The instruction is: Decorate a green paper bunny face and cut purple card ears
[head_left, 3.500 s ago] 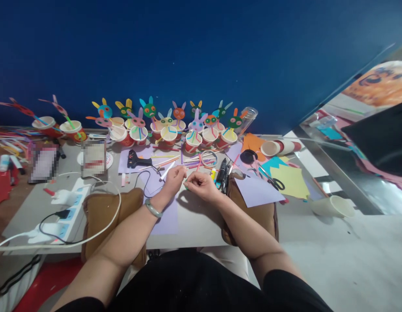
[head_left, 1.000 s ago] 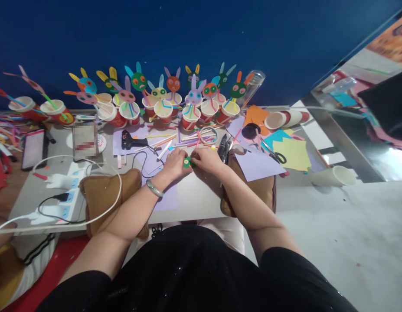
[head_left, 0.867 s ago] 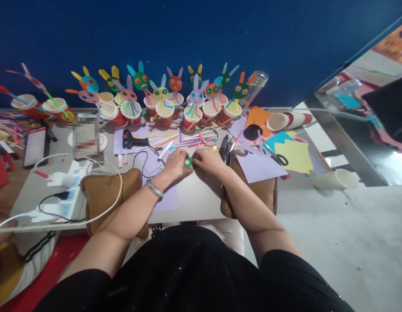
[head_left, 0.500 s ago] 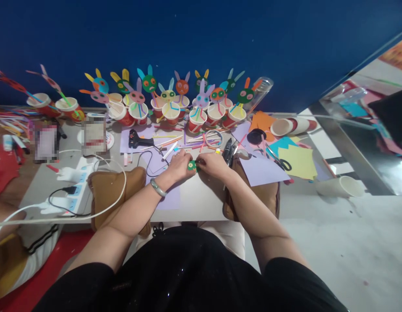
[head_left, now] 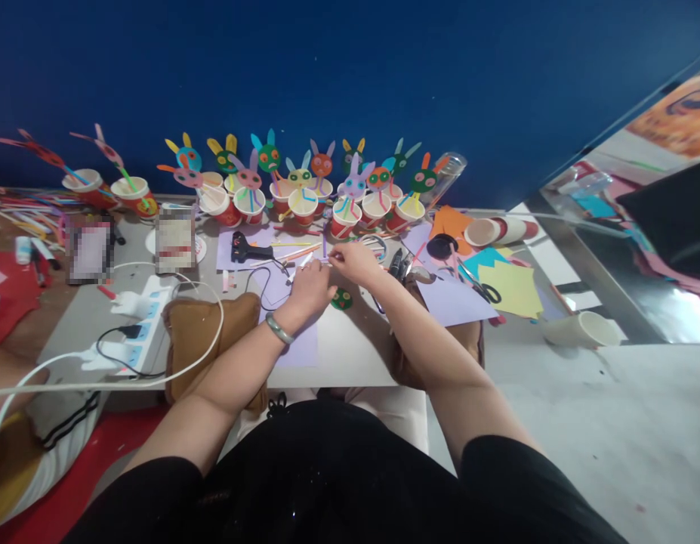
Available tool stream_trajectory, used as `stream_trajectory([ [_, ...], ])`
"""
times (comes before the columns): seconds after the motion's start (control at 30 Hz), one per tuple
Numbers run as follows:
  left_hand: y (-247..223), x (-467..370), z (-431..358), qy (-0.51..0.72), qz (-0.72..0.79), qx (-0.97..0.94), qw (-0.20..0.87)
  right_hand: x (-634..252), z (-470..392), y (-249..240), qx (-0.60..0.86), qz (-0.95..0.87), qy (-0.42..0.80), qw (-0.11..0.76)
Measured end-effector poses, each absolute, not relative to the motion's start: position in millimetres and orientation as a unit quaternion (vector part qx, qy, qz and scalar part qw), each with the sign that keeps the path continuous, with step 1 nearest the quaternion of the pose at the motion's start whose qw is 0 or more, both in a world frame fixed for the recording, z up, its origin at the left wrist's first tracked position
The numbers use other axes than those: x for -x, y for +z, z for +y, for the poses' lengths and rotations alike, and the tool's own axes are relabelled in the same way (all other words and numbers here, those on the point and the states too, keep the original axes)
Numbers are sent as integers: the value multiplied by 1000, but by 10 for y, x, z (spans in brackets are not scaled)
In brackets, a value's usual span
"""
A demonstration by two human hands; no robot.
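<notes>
A green paper disc with small coloured pieces on it (head_left: 342,299) lies on the table (head_left: 350,351), just right of my left hand (head_left: 311,291). That hand, with a bracelet at the wrist, rests low over the table; its fingertips point forward, and whether they grip anything is hidden. My right hand (head_left: 353,264) is beyond the disc, its fingers pinched together over the straws; what they hold is too small to name. The black glue gun (head_left: 251,248) lies left of both hands, on purple paper (head_left: 225,259).
Red paper cups (head_left: 345,219) with rabbit figures line the back by the blue wall. A power strip (head_left: 143,325) with cables and a brown cushion (head_left: 211,332) are at left. Scissors (head_left: 485,289), coloured paper (head_left: 511,287) and a fallen cup (head_left: 581,330) lie right.
The green disc was between my hands and now lies on the table. My right hand has moved forward and left, toward the straws. The view has shifted slightly.
</notes>
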State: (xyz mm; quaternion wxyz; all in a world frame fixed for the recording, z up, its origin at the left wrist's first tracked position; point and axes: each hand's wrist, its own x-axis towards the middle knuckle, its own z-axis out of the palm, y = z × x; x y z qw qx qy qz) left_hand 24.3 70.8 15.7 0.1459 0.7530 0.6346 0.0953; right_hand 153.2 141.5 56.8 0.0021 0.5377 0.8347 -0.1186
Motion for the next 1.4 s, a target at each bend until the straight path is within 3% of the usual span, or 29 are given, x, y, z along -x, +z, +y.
stream_trajectory([
  [0.33, 140, -210, 713, 53, 649, -748, 124, -995, 1857, 437, -576, 802, -139, 82],
  [0.57, 164, -198, 729, 54, 650, -748, 123, -972, 1936, 339, -572, 798, -175, 70],
  [0.8, 187, -184, 744, 60, 655, -741, 137, -1362, 1769, 395, -570, 792, -188, -110],
  [0.97, 132, -178, 801, 211, 648, -700, 213, -1658, 1570, 289, -533, 635, -433, -353],
  [1.13, 69, -166, 920, 485, 558, -541, 402, -1736, 1402, 167, -456, 617, -503, -398],
  [1.4, 15, -120, 961, 580, 519, -418, 469, -1767, 1355, 38, -408, 608, -521, -439],
])
